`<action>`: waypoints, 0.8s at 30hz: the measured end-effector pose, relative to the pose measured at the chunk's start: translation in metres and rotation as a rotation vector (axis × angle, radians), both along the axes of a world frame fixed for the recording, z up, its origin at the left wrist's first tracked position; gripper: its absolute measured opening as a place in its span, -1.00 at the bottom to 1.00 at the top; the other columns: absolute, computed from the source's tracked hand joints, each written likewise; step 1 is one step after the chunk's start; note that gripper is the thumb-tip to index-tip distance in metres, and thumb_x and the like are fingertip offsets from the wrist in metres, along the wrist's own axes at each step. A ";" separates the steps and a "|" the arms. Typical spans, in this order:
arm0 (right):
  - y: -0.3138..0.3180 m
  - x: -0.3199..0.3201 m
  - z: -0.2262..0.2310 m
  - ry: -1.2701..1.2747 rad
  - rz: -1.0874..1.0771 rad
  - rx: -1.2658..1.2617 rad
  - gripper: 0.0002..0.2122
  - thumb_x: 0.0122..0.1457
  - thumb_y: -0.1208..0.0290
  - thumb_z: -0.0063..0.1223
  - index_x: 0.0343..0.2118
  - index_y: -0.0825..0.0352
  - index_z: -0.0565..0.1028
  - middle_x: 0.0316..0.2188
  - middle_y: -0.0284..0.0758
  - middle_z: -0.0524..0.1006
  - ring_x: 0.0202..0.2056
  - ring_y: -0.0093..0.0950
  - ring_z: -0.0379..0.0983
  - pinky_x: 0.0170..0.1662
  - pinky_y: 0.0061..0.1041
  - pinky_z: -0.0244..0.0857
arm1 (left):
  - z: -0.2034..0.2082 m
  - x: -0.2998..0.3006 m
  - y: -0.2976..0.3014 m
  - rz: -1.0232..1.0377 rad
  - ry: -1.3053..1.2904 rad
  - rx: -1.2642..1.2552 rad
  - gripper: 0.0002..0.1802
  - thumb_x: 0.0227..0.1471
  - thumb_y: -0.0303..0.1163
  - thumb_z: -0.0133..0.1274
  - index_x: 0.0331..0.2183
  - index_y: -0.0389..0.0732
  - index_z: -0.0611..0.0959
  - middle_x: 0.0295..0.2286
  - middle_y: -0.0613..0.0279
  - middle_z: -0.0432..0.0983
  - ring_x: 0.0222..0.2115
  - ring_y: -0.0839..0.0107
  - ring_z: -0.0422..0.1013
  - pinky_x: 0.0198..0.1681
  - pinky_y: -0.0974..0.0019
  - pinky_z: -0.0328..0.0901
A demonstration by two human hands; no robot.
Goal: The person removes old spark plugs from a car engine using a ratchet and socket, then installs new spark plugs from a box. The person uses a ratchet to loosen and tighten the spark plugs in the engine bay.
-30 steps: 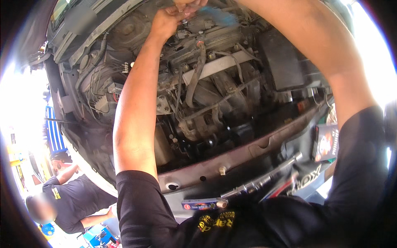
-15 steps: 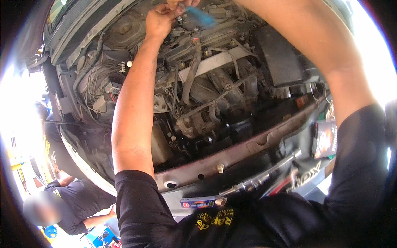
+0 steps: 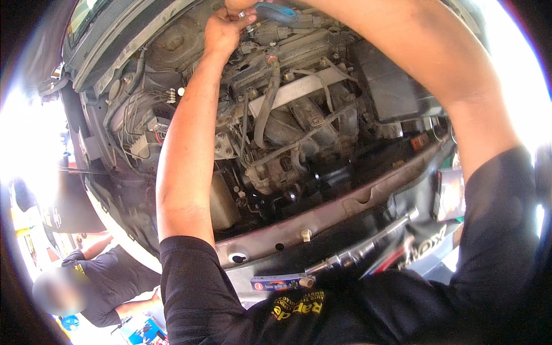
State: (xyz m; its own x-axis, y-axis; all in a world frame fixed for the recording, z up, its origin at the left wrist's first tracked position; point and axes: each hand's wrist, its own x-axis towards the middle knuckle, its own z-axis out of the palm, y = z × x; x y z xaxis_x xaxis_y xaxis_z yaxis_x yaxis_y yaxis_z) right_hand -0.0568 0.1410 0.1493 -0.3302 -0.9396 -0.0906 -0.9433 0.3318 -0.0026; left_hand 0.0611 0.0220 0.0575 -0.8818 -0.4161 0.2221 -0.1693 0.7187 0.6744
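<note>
At the far back of the engine bay, both my hands meet near the top edge of the picture. My left hand (image 3: pixel 223 31) is closed in a pinch on a small shiny metal piece, too small to name. Against it, partly cut off by the frame, my right hand (image 3: pixel 239 4) seems closed on a tool with a blue and dark grey handle (image 3: pixel 276 12), which sticks out to the right. The tool's working end is hidden by the fingers. Below them lies the dusty engine (image 3: pixel 299 109), with hoses and a pale metal rail across it.
Along the front panel (image 3: pixel 345 210) lie a long chrome socket extension (image 3: pixel 368 247) and a small blue spark-plug box (image 3: pixel 276 283). Another box (image 3: pixel 449 192) stands at right. A black cover (image 3: pixel 388 80) sits beside the engine. A co-worker (image 3: pixel 115 279) is at lower left.
The blue handle, smeared by motion before, now shows sharply and lies more level, slightly higher. My right hand has shifted a little left and up. The co-worker's arm has moved slightly.
</note>
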 end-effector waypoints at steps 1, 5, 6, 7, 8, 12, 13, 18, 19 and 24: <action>-0.001 0.000 0.000 0.001 0.002 0.002 -0.81 -0.07 0.44 0.22 -0.34 0.27 0.68 -0.31 -0.13 0.65 -0.24 -0.23 0.59 -0.21 -0.26 0.45 | 0.003 0.000 0.004 -0.006 0.034 -0.034 -0.58 0.01 -0.08 0.24 -0.20 -0.20 0.69 -0.34 0.09 0.64 -0.35 0.37 0.53 -0.20 0.26 0.37; -0.005 0.001 -0.001 -0.003 0.004 0.002 -0.81 -0.07 0.44 0.21 -0.33 0.27 0.68 -0.31 -0.13 0.65 -0.24 -0.23 0.59 -0.21 -0.26 0.45 | 0.014 0.011 0.015 -0.092 0.031 0.124 -0.66 0.10 -0.24 0.17 -0.13 -0.23 0.63 -0.25 0.18 0.66 -0.23 0.43 0.53 -0.10 0.24 0.36; -0.006 0.001 -0.001 0.000 0.003 0.007 -0.81 -0.07 0.44 0.21 -0.33 0.27 0.68 -0.31 -0.13 0.65 -0.24 -0.23 0.59 -0.21 -0.26 0.45 | 0.017 0.013 0.017 -0.185 0.048 0.276 -0.69 0.15 -0.30 0.13 -0.10 -0.25 0.61 -0.22 0.22 0.67 -0.19 0.44 0.53 -0.06 0.24 0.35; -0.007 0.001 -0.002 -0.003 0.001 0.005 -0.81 -0.06 0.44 0.21 -0.33 0.27 0.68 -0.31 -0.13 0.65 -0.24 -0.23 0.59 -0.21 -0.26 0.45 | 0.018 0.015 0.018 -0.161 0.034 0.317 -0.69 0.13 -0.30 0.15 -0.12 -0.24 0.62 -0.24 0.22 0.67 -0.22 0.44 0.54 -0.10 0.25 0.37; -0.008 0.001 -0.002 0.002 0.001 0.002 -0.81 -0.06 0.44 0.21 -0.33 0.27 0.68 -0.31 -0.13 0.65 -0.24 -0.23 0.59 -0.21 -0.26 0.45 | 0.019 0.016 0.018 -0.188 0.076 0.398 -0.69 0.11 -0.29 0.18 -0.13 -0.24 0.63 -0.25 0.21 0.67 -0.25 0.44 0.55 -0.14 0.27 0.39; -0.007 0.001 -0.003 0.000 0.010 -0.002 -0.81 -0.06 0.44 0.20 -0.33 0.27 0.68 -0.31 -0.14 0.65 -0.24 -0.23 0.59 -0.21 -0.26 0.44 | 0.020 0.015 0.018 -0.111 0.061 0.282 -0.70 0.07 -0.32 0.23 -0.16 -0.25 0.65 -0.29 0.20 0.67 -0.32 0.44 0.56 -0.26 0.35 0.43; -0.007 0.000 -0.003 -0.005 0.006 -0.006 -0.81 -0.05 0.44 0.20 -0.33 0.27 0.68 -0.31 -0.14 0.65 -0.24 -0.23 0.59 -0.21 -0.26 0.44 | 0.019 0.015 0.018 -0.112 0.059 0.228 -0.70 0.07 -0.34 0.23 -0.16 -0.27 0.65 -0.28 0.20 0.67 -0.31 0.45 0.56 -0.25 0.36 0.43; -0.009 0.002 -0.001 -0.002 0.013 -0.002 -0.81 -0.05 0.44 0.20 -0.33 0.27 0.68 -0.32 -0.14 0.65 -0.23 -0.23 0.59 -0.20 -0.26 0.44 | 0.019 0.016 0.015 -0.146 0.073 0.331 -0.66 0.06 -0.36 0.24 -0.14 -0.33 0.64 -0.28 0.21 0.67 -0.26 0.45 0.56 -0.22 0.36 0.44; -0.009 0.002 -0.001 -0.003 0.012 -0.001 -0.81 -0.04 0.44 0.20 -0.33 0.27 0.68 -0.32 -0.14 0.65 -0.23 -0.23 0.59 -0.20 -0.26 0.44 | 0.019 0.016 0.015 -0.187 0.095 0.386 -0.65 0.06 -0.36 0.25 -0.14 -0.33 0.64 -0.28 0.20 0.67 -0.26 0.46 0.56 -0.22 0.36 0.44; -0.008 0.004 -0.002 -0.003 0.013 -0.008 -0.82 -0.04 0.44 0.19 -0.32 0.26 0.67 -0.32 -0.14 0.65 -0.23 -0.23 0.59 -0.20 -0.26 0.44 | 0.019 0.019 0.015 -0.164 0.105 0.415 -0.63 0.05 -0.36 0.26 -0.12 -0.35 0.63 -0.26 0.16 0.65 -0.23 0.44 0.55 -0.18 0.37 0.44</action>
State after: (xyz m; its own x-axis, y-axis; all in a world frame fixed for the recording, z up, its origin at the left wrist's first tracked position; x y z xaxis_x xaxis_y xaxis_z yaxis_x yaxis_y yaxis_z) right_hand -0.0525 0.1327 0.1472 -0.3173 -0.9446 -0.0839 -0.9477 0.3191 -0.0085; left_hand 0.0804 0.0369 0.0763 -0.9251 -0.3453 0.1583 0.0095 0.3958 0.9183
